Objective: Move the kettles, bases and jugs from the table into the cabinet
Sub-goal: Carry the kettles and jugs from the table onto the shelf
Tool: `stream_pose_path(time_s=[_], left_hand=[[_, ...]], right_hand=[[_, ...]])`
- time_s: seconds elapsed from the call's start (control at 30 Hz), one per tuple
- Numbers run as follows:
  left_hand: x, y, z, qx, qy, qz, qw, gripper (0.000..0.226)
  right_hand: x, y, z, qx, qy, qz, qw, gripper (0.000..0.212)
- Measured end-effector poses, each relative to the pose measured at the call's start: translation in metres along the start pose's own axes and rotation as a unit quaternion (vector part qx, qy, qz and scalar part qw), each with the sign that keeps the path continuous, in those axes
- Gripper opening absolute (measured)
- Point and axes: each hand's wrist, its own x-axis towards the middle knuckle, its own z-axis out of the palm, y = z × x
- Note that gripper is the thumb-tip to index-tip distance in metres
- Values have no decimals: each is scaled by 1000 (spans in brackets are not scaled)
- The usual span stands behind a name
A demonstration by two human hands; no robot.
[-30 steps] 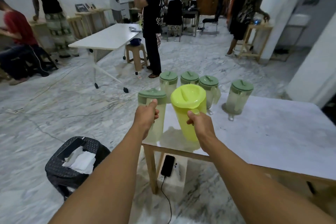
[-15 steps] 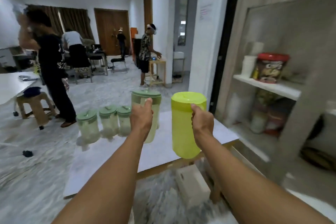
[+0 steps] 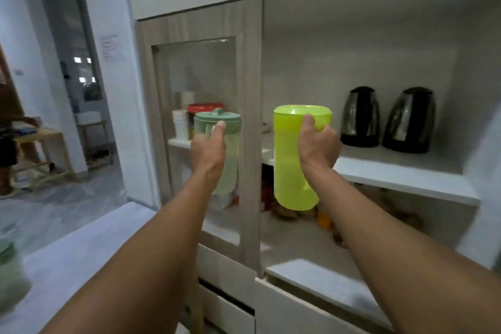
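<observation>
Bare left hand, bare right hand, two unsleeved forearms

The left grip holds a clear jug with a green lid by its handle, in front of the glass door. The right grip holds a lime jug upright before the cabinet shelf. On that shelf a black kettle and a second black kettle stand side by side.
</observation>
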Motion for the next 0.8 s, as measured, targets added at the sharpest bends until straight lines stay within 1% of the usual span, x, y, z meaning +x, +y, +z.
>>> stream_pose_path(time_s=[0.17,0.23,0.3,0.43,0.53,0.6,0.67,0.73,0.8], left_hand=[[3,13,131,-36,-89,17,995,38],[7,12,173,-46,-115,18,992,35],[15,4,207,-57,-125,11,990,37],[37,-21,259,-55,-119,-13,991,44],[64,-42,288,-38,-105,-11,994,46],[86,-58,307,-27,-96,-10,995,45],[110,-72,326,-7,-95,-7,995,52],[139,-82,346,16,-99,-7,995,60],[172,-89,367,38,-103,-13,994,59]], right_hand=[[95,30,-40,-7,85,-12,996,51],[122,42,-45,-18,102,-15,995,53],[145,56,-44,-23,108,-16,994,55],[188,83,-26,-11,117,-21,993,64],[220,96,-4,-12,114,-32,993,58],[243,104,15,-8,104,-28,994,61],[266,114,38,-17,103,-35,994,63],[289,125,62,-22,95,-35,995,59],[312,134,87,-6,85,-20,996,48]])
